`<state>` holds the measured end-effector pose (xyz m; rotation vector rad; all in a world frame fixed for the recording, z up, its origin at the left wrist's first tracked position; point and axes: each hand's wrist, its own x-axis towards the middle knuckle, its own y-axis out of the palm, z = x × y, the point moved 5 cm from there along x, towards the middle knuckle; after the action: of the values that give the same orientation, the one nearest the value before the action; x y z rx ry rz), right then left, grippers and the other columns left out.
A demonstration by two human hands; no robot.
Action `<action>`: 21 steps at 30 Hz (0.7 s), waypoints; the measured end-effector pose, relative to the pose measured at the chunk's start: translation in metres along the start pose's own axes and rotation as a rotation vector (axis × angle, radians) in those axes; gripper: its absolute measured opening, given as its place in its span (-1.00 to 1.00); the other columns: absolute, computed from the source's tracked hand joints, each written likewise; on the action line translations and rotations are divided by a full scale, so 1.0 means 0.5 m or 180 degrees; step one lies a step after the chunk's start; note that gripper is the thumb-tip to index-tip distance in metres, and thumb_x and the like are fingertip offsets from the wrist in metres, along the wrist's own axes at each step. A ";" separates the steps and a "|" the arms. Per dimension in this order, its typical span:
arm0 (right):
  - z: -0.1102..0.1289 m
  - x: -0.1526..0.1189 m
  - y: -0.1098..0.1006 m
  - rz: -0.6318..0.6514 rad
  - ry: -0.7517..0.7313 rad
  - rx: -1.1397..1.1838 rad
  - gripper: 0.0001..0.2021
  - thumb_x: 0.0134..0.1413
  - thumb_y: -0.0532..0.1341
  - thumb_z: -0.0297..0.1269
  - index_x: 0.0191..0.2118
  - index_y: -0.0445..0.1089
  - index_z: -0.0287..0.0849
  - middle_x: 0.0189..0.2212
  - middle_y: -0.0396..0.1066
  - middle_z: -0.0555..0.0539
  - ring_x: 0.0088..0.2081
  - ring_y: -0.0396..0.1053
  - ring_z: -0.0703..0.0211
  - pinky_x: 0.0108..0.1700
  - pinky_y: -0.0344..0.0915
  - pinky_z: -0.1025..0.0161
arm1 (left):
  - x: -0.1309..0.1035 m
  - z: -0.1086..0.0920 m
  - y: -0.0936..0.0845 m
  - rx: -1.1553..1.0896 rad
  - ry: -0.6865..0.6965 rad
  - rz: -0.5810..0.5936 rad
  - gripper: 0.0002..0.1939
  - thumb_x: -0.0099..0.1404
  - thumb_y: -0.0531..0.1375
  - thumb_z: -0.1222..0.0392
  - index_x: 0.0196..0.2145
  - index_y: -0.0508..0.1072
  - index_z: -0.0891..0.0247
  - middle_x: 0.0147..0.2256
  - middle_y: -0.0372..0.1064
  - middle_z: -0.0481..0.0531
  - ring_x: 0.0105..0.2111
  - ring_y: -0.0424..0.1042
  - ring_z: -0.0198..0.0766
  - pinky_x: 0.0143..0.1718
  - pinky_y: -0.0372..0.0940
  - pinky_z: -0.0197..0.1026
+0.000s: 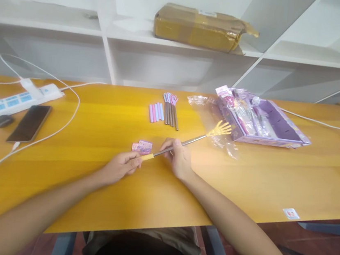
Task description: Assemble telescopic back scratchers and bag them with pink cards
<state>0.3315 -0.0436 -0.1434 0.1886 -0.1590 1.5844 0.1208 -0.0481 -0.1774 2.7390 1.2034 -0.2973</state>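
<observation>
A back scratcher (193, 139) with a yellow hand-shaped head, a metal rod and a yellow handle slants across in front of me. My left hand (123, 165) is closed round its yellow handle end. Partway up the metal rod, my right hand (179, 158) grips it between thumb and fingers. Small printed cards (145, 146) lie just behind my left hand. Farther back, several metal rods with pink and blue claw heads (171, 113) rest side by side. To their left is a row of pink, purple and blue handle sleeves (156, 112).
An open purple box (275, 142) with plastic-wrapped items stands at the back right, clear wrapping (205, 103) beside it. A power strip (24, 99), a phone (30, 123) and white cables are on the left. A taped parcel (197, 27) sits on the shelf; a sticker (291, 213) lies near the front edge.
</observation>
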 end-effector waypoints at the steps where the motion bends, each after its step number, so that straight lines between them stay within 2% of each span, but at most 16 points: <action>1: 0.000 0.000 0.002 0.0060 -0.0014 0.0069 -0.34 0.43 -0.01 0.30 -0.37 0.49 -0.17 -0.55 0.29 0.01 -0.57 0.17 0.31 -0.53 0.04 0.29 | 0.002 0.001 -0.001 -0.0108 0.0016 0.0018 -0.50 0.48 0.16 -0.29 -0.28 0.35 0.25 -0.61 -0.04 -0.25 -0.61 -0.12 -0.44 -0.53 -0.20 -0.28; 5: -0.009 0.003 0.014 0.0350 0.0063 0.0445 -0.37 0.45 -0.01 0.28 -0.28 0.51 -0.17 -0.54 0.30 0.04 -0.61 0.13 0.35 -0.53 0.05 0.29 | 0.007 0.002 -0.010 -0.0425 0.0078 -0.0005 -0.53 0.49 0.16 -0.25 -0.29 0.34 0.24 -0.62 -0.07 -0.26 -0.62 -0.15 -0.45 -0.52 -0.21 -0.28; 12: -0.002 0.016 0.009 0.0777 0.0076 0.0434 -0.38 0.46 -0.01 0.26 -0.30 0.49 -0.18 -0.56 0.26 0.07 -0.60 0.15 0.35 -0.49 0.08 0.30 | 0.000 -0.007 -0.018 0.0444 0.0057 0.0028 -0.50 0.51 0.11 -0.27 -0.24 0.43 0.27 -0.60 0.01 -0.22 -0.60 -0.06 -0.42 -0.52 -0.14 -0.30; 16: 0.013 0.013 0.011 0.1129 0.0011 0.0346 -0.36 0.44 -0.01 0.29 -0.30 0.49 -0.18 -0.45 0.29 0.05 -0.58 0.18 0.38 -0.44 0.16 0.29 | 0.001 -0.006 -0.023 0.0373 -0.0028 0.0202 -0.49 0.50 0.12 -0.27 -0.20 0.47 0.29 -0.62 0.00 -0.23 -0.62 -0.07 -0.42 -0.53 -0.13 -0.30; 18: 0.018 0.006 0.015 0.1152 -0.0086 0.0335 -0.36 0.46 -0.03 0.27 -0.28 0.50 -0.18 -0.42 0.27 0.05 -0.58 0.19 0.39 -0.43 0.18 0.29 | 0.000 -0.004 -0.023 0.0239 -0.0010 0.0210 -0.49 0.49 0.13 -0.28 -0.20 0.46 0.30 -0.62 -0.03 -0.24 -0.62 -0.09 -0.42 -0.53 -0.14 -0.29; 21: 0.020 -0.007 0.027 0.1125 -0.0206 0.0411 -0.40 0.50 -0.04 0.20 -0.24 0.52 -0.17 -0.39 0.27 0.04 -0.57 0.19 0.40 -0.43 0.17 0.29 | -0.005 -0.002 -0.020 0.0213 0.0139 0.0008 -0.48 0.48 0.14 -0.29 -0.19 0.47 0.30 -0.61 -0.04 -0.24 -0.61 -0.10 -0.41 -0.52 -0.15 -0.28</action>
<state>0.3184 -0.0494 -0.1343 0.3266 -0.1457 1.9432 0.1117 -0.0429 -0.1764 2.8181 1.2222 -0.2841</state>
